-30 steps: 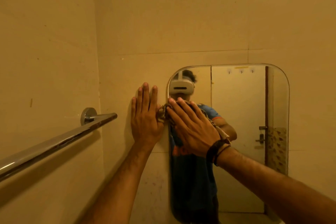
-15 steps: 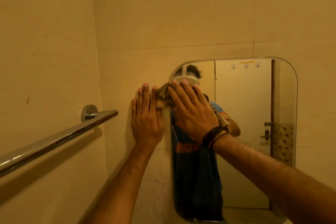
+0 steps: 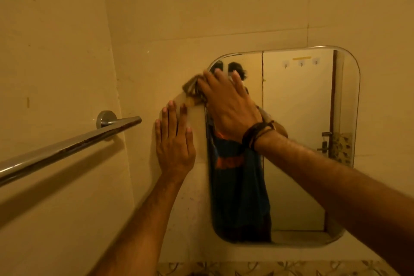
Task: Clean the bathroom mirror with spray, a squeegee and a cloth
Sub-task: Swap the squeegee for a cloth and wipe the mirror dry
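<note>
**Cloth pressed at the upper left corner of the mirror**

We see the right hand (image 3: 226,105) laid flat, fingers straight and slightly spread, pressing a crumpled cloth (image 3: 193,92) against the upper left corner of the mirror (image 3: 298,145). The cloth is not pinched or wrapped by the fingers; it lies under the palm and fingers, and a bunched brownish part of it sticks out past the hand to the left, over the mirror's edge and onto the wall (image 3: 201,6). A dark wristband (image 3: 255,133) circles the right wrist.

We see the left hand (image 3: 174,141) flat on the wall just beside the mirror's left edge, below the cloth, fingers straight and close together, pointing upward. It holds nothing. Its fingertips lie near the lower edge of the cloth; we cannot tell whether they touch it.

The mirror is a tall pane with rounded corners, fixed to the wall. In it we see the reflection of a person in a blue shirt, a pale door with small hooks near its top, and a door latch at the right.

A chrome towel rail (image 3: 67,148) runs along the left-hand wall, its round mount (image 3: 105,117) near the corner, well apart from both hands. A patterned tile band (image 3: 268,269) runs below the mirror at the bottom of the view.
</note>
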Demonstrator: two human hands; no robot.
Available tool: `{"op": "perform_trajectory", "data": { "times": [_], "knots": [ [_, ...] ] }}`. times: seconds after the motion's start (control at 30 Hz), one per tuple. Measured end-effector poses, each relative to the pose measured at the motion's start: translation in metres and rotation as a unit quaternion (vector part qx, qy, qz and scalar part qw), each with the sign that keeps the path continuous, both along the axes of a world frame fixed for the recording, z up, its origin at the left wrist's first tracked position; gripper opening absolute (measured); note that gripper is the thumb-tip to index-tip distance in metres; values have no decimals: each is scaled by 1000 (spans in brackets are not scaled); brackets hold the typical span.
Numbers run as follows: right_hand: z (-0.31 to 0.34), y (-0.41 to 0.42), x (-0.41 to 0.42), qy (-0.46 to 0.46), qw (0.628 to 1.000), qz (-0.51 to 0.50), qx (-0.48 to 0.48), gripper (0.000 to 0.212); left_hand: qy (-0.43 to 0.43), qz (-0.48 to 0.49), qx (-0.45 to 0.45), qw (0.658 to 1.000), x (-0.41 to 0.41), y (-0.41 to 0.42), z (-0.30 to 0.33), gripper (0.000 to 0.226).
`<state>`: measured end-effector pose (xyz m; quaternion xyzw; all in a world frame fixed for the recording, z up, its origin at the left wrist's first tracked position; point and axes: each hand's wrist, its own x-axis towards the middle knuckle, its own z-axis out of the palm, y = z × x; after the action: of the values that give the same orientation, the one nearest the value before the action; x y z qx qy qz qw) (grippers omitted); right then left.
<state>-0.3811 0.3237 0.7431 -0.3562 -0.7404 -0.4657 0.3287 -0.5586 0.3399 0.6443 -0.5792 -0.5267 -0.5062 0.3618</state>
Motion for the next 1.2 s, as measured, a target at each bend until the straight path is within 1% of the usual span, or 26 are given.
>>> {"op": "perform_trajectory", "data": {
  "times": [0.07,0.2,0.3,0.4,0.5,0.63,0.73,0.83,0.9,0.93,1.0,1.07,1.13,1.2],
  "knots": [
    [9,0,-5,25,999,-2,23,59,-2,-1,0,1000,0,0,-1,55],
    [-19,5,-3,3,999,18,39,63,1,-9,6,1000,-1,2,-1,54],
    [-62,3,-2,-21,999,35,13,65,3,-10,13,1000,-1,1,0,56],
    [-125,-3,0,-74,996,43,2,66,10,3,9,1000,-2,0,0,56],
    [-166,-8,7,-127,991,23,-19,70,1,9,7,1000,0,1,-4,56],
    [-152,-6,8,-127,990,34,-39,67,-1,19,7,1000,0,-1,-7,56],
    [-113,-5,4,-65,996,45,-51,65,1,17,3,1000,1,-4,-7,59],
    [-64,-5,-3,13,999,39,-37,63,-2,15,14,1000,4,-3,-6,58],
    [-49,-4,-7,37,998,38,-33,60,-4,19,21,1000,4,-1,-7,55],
    [-49,-4,-7,33,998,39,-28,60,-5,22,21,1000,3,-1,-7,55],
    [-61,-2,-4,6,999,43,-15,61,-6,26,18,999,4,-1,-6,56],
    [-86,-1,-1,-24,998,59,-4,67,-2,28,12,1000,4,-2,-8,61],
    [-123,-3,1,-38,997,74,1,71,-2,28,15,1000,5,-3,-14,60],
    [-175,-6,3,-57,996,69,-7,68,-12,21,18,1000,5,-3,-24,56]
  ]
}}
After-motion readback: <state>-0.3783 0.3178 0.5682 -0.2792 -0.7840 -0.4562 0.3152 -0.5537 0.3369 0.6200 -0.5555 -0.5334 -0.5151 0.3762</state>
